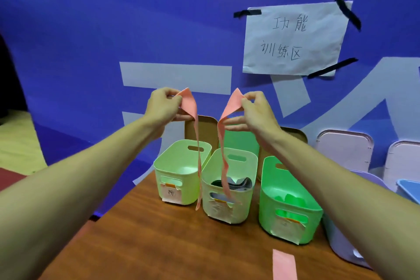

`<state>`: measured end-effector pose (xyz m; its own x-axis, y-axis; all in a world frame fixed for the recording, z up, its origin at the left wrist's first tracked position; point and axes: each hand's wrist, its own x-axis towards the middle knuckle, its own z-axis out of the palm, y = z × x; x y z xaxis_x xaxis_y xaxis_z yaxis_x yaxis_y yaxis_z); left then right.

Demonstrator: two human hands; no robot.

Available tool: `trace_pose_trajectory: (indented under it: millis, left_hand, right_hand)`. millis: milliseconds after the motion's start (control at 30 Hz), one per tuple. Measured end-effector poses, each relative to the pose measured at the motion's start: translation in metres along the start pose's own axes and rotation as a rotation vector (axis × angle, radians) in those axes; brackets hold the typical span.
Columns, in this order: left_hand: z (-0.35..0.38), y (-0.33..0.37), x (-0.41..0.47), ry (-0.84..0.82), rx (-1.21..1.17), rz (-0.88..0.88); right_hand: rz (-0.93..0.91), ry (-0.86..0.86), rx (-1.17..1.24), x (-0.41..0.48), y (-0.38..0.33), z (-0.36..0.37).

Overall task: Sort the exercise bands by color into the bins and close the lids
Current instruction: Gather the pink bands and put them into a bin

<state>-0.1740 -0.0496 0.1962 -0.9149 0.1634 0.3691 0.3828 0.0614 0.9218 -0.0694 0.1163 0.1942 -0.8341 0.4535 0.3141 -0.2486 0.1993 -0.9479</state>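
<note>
1. My right forearm hides most of the lilac bin (336, 241). The frame's right edge cuts off a blue container (409, 188).
2. The bottom edge cuts a pink band lying on the table (284, 265), so I cannot see its near end.
3. The paper labels on the bin fronts are too blurred to read. The dark contents (236, 183) of the middle pale bin (241, 209) are hard to make out.
4. I cannot tell whether the two pink lengths I hold are one band or two.
5. My left hand (162, 105) pinches the top of the left pink strip (190, 104) and my right hand (256, 109) pinches the top of the right pink strip (231, 105). The hands are raised above the bins, apart from each other.
6. Both strips hang with their long axes close to vertical and their free ends pointing down.
7. The left strip drops straight past the gap between the left pale bin (188, 186) and the middle one. It ends near their bases.
8. The right strip hangs wavy across the middle bin's opening and front wall.
9. The green bin (293, 218) holds green bands (289, 199). Lids (345, 150) stand open behind the row.
</note>
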Motion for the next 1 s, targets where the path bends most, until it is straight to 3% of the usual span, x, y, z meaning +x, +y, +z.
trace_pose_trajectory:
  millis: [267, 400, 467, 533, 633, 1000]
  left_hand:
    - [-0.007, -0.008, 0.085, 0.201, -0.160, -0.010]
    - [-0.001, -0.044, 0.097, 0.254, -0.090, -0.010]
    - [0.003, -0.082, 0.089, 0.162, 0.024, -0.081]
    - [0.002, -0.123, 0.074, -0.056, 0.276, -0.156]
    - [0.000, -0.158, 0.044, -0.336, 0.582, -0.175]
    - [0.039, -0.132, -0.052, -0.330, 0.358, 0.091]
  right_hand:
    - [0.018, -0.037, 0.249, 0.085, 0.011, 0.046]
    - [0.100, -0.010, 0.292, 0.111, 0.044, 0.069]
    - [0.211, -0.074, 0.126, 0.112, 0.080, 0.077]
    - [0.298, -0.228, -0.126, 0.103, 0.115, 0.080]
    - [0.276, -0.366, -0.449, 0.085, 0.142, 0.072]
    - [0.145, -0.513, -0.640, 0.005, 0.125, 0.008]
